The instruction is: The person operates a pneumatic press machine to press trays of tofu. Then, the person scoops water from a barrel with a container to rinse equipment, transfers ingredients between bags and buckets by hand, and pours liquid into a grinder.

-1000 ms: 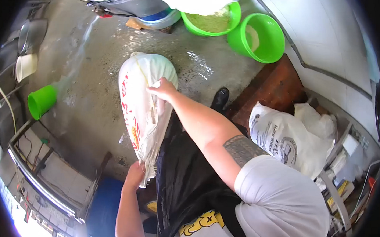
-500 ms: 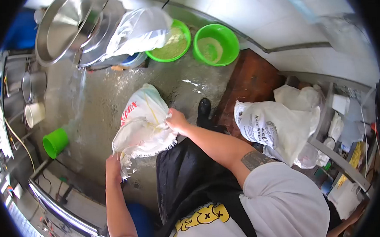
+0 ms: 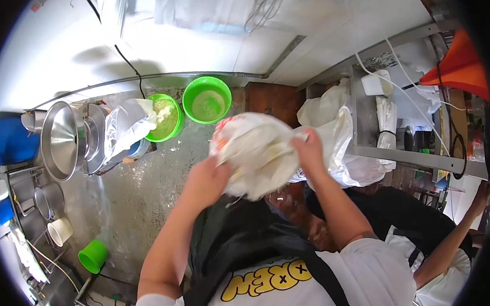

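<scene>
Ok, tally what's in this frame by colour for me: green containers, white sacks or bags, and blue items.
Green containers: 3 (green basin with mash, green basin by the wall, green cup)
White sacks or bags: 2 (sack held by left hand and right hand; bag pile)
Blue items: 2 (blue drum, blue mug)
Total: 7

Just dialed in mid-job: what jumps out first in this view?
A bulging white sack with red print fills the centre, lifted chest-high and gripped by the left hand and right hand. Behind it, two bright green tubs sit on the wet concrete floor by the wall. A big steel funnel stands at far left.
</scene>
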The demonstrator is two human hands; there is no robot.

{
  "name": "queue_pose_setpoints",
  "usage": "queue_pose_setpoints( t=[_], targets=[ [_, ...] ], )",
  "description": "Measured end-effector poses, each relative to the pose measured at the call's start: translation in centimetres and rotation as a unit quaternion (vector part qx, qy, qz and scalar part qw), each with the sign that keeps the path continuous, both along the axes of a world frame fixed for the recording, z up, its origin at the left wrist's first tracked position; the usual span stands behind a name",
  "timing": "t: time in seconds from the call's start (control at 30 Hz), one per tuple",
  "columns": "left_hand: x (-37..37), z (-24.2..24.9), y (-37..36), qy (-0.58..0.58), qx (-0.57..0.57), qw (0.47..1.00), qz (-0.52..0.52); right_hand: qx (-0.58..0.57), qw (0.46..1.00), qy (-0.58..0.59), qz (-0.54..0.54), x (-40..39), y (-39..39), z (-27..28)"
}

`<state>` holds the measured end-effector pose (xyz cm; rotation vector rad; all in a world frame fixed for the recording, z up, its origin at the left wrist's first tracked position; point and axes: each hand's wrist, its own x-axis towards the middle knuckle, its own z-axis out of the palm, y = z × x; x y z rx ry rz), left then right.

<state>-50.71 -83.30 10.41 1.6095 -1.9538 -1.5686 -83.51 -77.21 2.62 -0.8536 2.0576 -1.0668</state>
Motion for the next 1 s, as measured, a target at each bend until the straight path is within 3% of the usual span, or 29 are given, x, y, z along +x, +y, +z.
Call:
queue_pose_setpoints(
  t=[0.07,0.13,0.17,0.23,0.27,0.33,0.37,0.43,0.47,0.5,0.53,0.57,0.6,0.7,0.8,0.87,0.93,1.0],
  targets=[
    [-7.7,0.4,-2.7,-0.011,-0.057,0.997,-0.049,0.011,0.984,0.178,0.012,-4.0,-3.6,3.0],
    [-14.5,-2.9,-3.5,0.111,-0.325,0.932,-0.114,-0.032,0.982,0.183,-0.038,-8.3,-6.4,-0.2],
    [-16.1,-2.9,-2.9,0.108,-0.327,0.932,-0.109,-0.035,0.982,0.182,-0.032,-8.8,-6.8,-0.1],
    [-17.5,-2.5,-2.0,0.242,-0.345,0.891,-0.169,-0.086,0.948,0.305,0.038,-9.1,-7.6,0.3],
    [-16.2,-2.6,-1.4,0.238,-0.347,0.893,-0.162,-0.088,0.948,0.303,0.046,-8.9,-7.0,0.2],
    [-10.3,-2.6,0.6,0.22,-0.184,0.937,-0.2,0.038,0.953,0.242,0.177,-7.7,-4.5,-0.6],
    [-6.2,-0.3,1.6,0.181,-0.156,0.957,-0.166,0.078,0.924,0.271,0.257,-7.9,-2.7,-2.7],
    [3.0,-4.3,5.4,-0.076,-0.078,0.99,-0.089,0.144,0.878,0.261,0.374,-9.1,1.8,-8.7],
    [8.6,-5.4,8.1,-0.116,-0.04,0.992,-0.009,0.232,0.833,0.277,0.42,-8.2,3.7,-8.4],
    [14.5,-7.8,11.2,-0.221,-0.031,0.975,0.021,0.259,0.801,0.27,0.467,-8.1,5.5,-9.0],
    [19.7,-7.2,14.2,-0.285,-0.012,0.956,0.071,0.275,0.783,0.289,0.478,-7.0,7.0,-8.3],
    [26.4,-10.3,19.2,-0.281,-0.071,0.945,0.151,0.286,0.77,0.294,0.489,-5.9,8.1,-7.1],
    [30.6,-7.7,22.3,-0.333,-0.05,0.923,0.187,0.279,0.755,0.299,0.514,-5.3,8.7,-7.2],
    [39.2,-1.6,32.6,-0.346,-0.073,0.847,0.396,0.245,0.735,0.308,0.552,-1.7,7.6,-6.1],
    [42.1,3.1,42.4,-0.328,-0.092,0.764,0.548,0.257,0.71,0.308,0.579,3.8,2.3,-6.4],
    [41.6,3.7,48.4,-0.304,-0.099,0.701,0.638,0.256,0.702,0.293,0.596,8.0,-2.3,-6.9],
    [40.2,3.7,53.6,-0.23,-0.073,0.701,0.672,0.238,0.67,0.336,0.618,14.6,-7.0,-4.7],
    [38.2,0.5,58.5,-0.197,-0.059,0.697,0.687,0.226,0.647,0.366,0.63,22.4,-8.7,-2.6]
  ],
)
